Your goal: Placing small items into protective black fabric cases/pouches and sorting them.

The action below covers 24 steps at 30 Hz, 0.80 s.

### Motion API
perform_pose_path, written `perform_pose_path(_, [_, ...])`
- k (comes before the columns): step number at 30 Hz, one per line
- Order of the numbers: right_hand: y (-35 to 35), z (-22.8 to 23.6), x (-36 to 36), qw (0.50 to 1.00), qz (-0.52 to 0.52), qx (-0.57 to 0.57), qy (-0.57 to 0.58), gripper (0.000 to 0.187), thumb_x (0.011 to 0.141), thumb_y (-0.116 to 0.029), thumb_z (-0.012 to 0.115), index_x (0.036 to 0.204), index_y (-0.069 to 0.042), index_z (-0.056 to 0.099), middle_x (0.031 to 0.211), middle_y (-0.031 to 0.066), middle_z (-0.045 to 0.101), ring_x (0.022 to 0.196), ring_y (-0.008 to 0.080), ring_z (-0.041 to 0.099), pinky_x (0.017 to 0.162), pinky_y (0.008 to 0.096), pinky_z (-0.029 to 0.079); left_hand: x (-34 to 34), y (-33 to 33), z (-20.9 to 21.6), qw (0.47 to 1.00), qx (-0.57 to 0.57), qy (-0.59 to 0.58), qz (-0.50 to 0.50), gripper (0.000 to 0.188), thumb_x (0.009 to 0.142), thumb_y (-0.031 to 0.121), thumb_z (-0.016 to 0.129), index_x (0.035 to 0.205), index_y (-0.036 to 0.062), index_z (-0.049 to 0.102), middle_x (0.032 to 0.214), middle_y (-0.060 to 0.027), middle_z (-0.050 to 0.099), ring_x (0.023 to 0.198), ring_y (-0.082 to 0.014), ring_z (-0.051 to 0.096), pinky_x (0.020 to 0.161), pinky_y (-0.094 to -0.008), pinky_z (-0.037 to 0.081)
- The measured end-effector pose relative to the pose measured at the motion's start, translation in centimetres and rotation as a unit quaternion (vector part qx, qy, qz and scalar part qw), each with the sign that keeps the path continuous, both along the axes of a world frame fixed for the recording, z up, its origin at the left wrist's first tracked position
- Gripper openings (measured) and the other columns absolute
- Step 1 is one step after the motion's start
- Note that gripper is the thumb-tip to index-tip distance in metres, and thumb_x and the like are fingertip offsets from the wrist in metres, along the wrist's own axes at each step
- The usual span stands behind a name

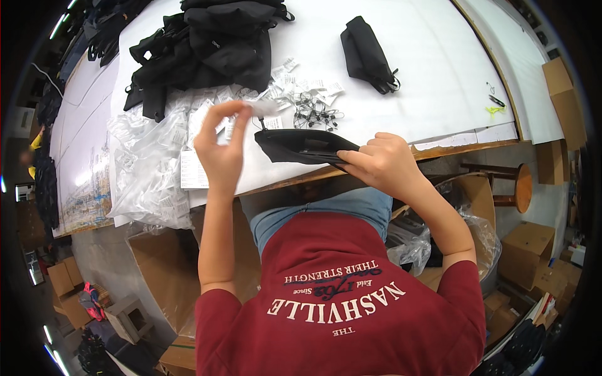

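Note:
My right hand point(384, 164) grips the right end of a black zip pouch point(285, 148), whose long mouth gapes upward. The pouch hangs over the table's near edge, in front of my body. Left of it my raised left hand point(221, 145) pinches a small white packet point(263, 107), smeared by motion, between thumb and fingertips. Beyond the pouch lie a tangle of thin black cord loops point(315, 115) and many small white packets point(323, 89). A clear plastic bag point(150, 166) with more white packets spreads beside my left hand.
A heap of black bags point(229, 44) covers the far left of the white table point(433, 81). Another black pouch point(365, 53) lies at the back right. Small snips point(496, 100) rest near the right edge. Cardboard boxes point(528, 243) and a wooden stool point(523, 188) stand on the right.

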State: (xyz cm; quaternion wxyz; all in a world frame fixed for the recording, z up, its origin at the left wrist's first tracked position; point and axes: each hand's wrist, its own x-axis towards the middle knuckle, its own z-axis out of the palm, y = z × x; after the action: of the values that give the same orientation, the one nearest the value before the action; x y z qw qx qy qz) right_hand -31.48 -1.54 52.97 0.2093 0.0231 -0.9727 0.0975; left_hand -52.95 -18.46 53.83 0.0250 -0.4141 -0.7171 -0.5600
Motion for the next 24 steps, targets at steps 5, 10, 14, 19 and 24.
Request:
perform_pose_path(5, [-0.3,0.4,-0.2,0.998,-0.005,-0.037,0.06,0.017,0.068,-0.015,0.077,0.083,-0.011,0.071,0.051,0.0004,0.052,0.045,0.0161,0.049,0.049,0.0294,0.037,-2.4,0.1,-2.8,0.996,0.008,-0.043,0.072,0.033,0.089,0.017,0.064,0.117,0.0017,0.056,0.116,-0.0117,0.06,0.107,-0.0195,0.057,0.095,-0.0326,0.043])
perform_pose_path(10, [-2.1,0.2,-1.8,0.969,-0.056,-0.184,0.157,0.016,0.067,-0.014,0.081,0.078,-0.007,0.071,0.053,0.0017,0.054,0.042,0.015,0.045,0.046,0.028,0.032,5.5,-0.4,-7.9,0.785,0.246,-0.536,-0.19,0.057,0.087,0.015,0.067,0.133,-0.0003,0.037,0.125,-0.0137,0.052,0.115,-0.0235,0.053,0.101,-0.0367,0.04])
perform_pose_path(14, [-3.3,-0.9,-2.8,0.965,-0.076,-0.178,0.175,0.013,0.077,-0.014,0.076,0.08,-0.003,0.069,0.053,0.0017,0.054,0.042,0.0109,0.042,0.045,0.0265,0.031,7.2,1.7,-5.0,0.747,0.218,-0.624,-0.072,0.047,0.08,0.007,0.072,0.121,-0.001,0.05,0.113,-0.0113,0.059,0.102,-0.0213,0.06,0.092,-0.0332,0.048])
perform_pose_path(19, [-5.9,-3.5,-2.2,0.818,-0.225,-0.476,0.233,0.025,0.094,-0.016,0.058,0.073,-0.002,0.055,0.056,-0.0035,0.05,0.044,0.001,0.035,0.04,0.0205,0.025,6.9,2.0,-4.0,0.765,0.214,-0.605,-0.052,0.039,0.079,0.006,0.073,0.113,-0.0019,0.055,0.104,-0.0097,0.063,0.093,-0.0198,0.062,0.084,-0.0313,0.051])
perform_pose_path(24, [-5.3,-5.5,-0.9,0.702,-0.193,-0.659,0.19,0.024,0.094,-0.016,0.056,0.075,-0.002,0.055,0.065,0.0005,0.054,0.055,0.0052,0.045,0.051,0.0207,0.035,7.0,1.6,-3.2,0.768,0.16,-0.615,-0.08,0.038,0.076,0.006,0.075,0.109,-0.0028,0.058,0.099,-0.0093,0.064,0.089,-0.0185,0.063,0.08,-0.0301,0.051])
